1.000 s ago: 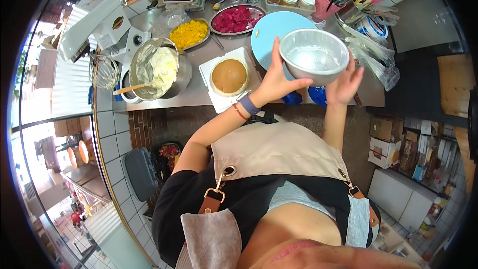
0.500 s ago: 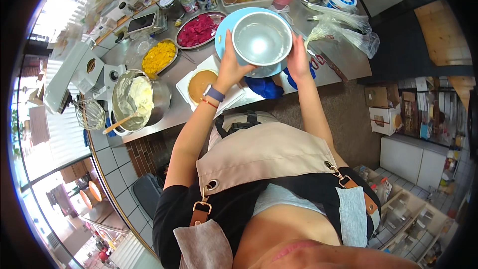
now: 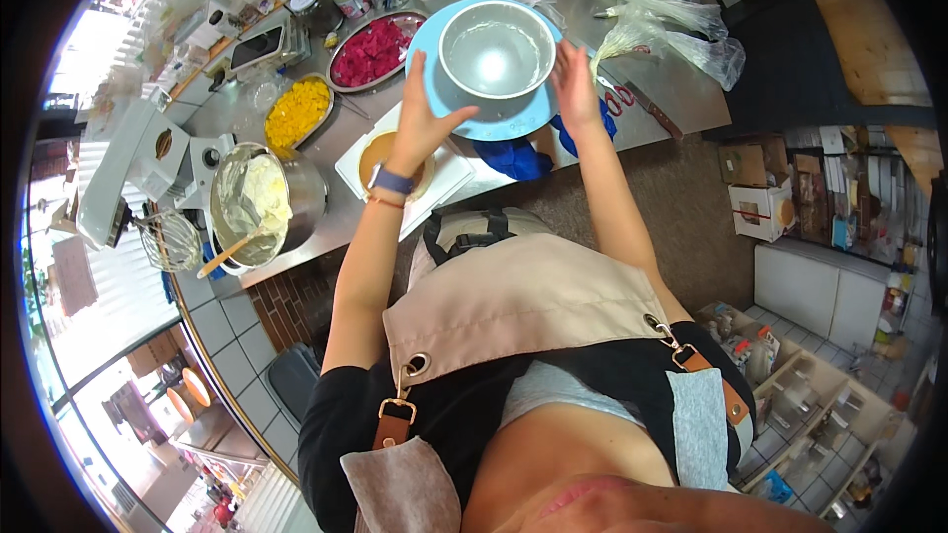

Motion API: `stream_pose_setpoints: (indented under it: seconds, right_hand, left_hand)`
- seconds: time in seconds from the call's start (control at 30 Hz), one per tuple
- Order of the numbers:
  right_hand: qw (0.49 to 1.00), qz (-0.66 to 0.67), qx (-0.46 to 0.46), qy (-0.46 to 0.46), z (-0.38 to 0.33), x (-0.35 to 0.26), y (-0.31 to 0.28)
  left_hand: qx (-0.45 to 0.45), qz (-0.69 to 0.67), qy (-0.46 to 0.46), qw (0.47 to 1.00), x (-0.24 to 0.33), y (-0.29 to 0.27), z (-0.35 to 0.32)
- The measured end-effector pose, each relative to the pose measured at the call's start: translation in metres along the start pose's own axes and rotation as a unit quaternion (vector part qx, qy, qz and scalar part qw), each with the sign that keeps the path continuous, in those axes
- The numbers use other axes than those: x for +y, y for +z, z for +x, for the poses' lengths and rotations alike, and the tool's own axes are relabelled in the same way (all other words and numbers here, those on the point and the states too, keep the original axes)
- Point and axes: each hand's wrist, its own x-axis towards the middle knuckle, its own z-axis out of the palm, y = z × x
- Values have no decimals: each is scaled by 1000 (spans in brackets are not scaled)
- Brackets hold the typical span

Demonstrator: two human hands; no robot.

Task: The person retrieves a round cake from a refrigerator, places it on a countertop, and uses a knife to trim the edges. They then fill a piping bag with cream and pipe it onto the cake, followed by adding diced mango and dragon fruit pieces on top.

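Metal bowl (image 3: 496,47) on blue turntable (image 3: 446,99) hides both hands' fingertips.

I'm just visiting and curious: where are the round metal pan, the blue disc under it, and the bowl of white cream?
round metal pan (image 3: 496,54), head view, on its shiny inner floor.
blue disc (image 3: 434,89), head view, on its bare left edge.
bowl of white cream (image 3: 306,188), head view, on its steel outer wall.

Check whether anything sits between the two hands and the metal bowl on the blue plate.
Nothing visible does. The left hand and right hand are at opposite sides of the bowl, which sits on the blue plate. The round cake lies under the left wrist, clear of the bowl.
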Motion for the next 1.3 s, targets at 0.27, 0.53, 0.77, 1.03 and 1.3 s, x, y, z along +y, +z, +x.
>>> stream_pose_setpoints:
  seconds: [0.27, 0.53, 0.77, 1.03, 1.3]
  right_hand:
    - [973, -17, 230, 22, -82, 31, -75]
    - [943, -244, -41, 222, -119, 116, -79]
    - [839, -372, -337, 211, -100, 156, -64]
    - [759, -561, -231, 237, -107, 216, -172]
    - [922, -152, 218, 282, -62, 244, -233]
  left_hand:
    - [214, 117, -470, 849, -114, -55, -230]
    - [327, -476, -581, 574, -78, -21, -272]
    - [309, -528, -509, 605, -77, -17, -282]
    - [214, -543, -505, 636, -43, -28, -314]
    - [163, -544, -556, 607, -22, -63, -370]
